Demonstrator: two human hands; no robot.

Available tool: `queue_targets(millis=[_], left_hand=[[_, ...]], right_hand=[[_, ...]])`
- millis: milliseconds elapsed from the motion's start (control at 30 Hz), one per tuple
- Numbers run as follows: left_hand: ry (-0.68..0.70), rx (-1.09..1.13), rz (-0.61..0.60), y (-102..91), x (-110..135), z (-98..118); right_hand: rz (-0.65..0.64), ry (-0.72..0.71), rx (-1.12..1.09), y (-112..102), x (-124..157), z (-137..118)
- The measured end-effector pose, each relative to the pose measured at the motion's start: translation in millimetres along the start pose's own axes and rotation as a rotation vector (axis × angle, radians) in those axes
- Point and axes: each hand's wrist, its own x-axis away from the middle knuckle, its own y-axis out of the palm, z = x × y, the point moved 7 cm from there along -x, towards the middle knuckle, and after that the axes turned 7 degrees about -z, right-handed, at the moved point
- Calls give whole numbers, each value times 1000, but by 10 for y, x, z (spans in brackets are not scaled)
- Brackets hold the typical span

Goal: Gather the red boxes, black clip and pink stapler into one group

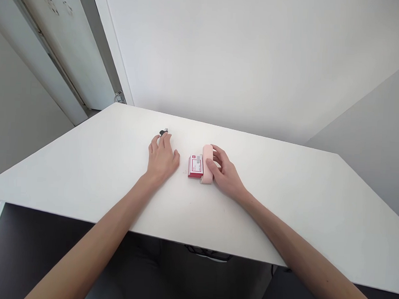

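My left hand lies flat on the white table, fingers stretched out, its fingertips touching a small dark object that is too small to name. My right hand curls around a pale pink oblong object lying on the table, thumb along its near side and fingers over its far side. A small red and white box lies right against the pink object's left side, between my two hands.
The table's near edge runs across the lower view, with dark floor and a cable below it. A white wall rises behind the table. A door and its frame stand at the back left.
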Motion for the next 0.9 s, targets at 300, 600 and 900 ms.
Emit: queue_targets(millis=[300,600,900], left_hand=[[-33,-6,-2,37,-33,-60],[238,58,-41,-14,42,176],[242,52,-188,77,51,191]], right_hand=[[-3,7,-3,7,-5,-5],[-7,7,-1,6,-3,8],[-8,3,-4,3,-2,12]])
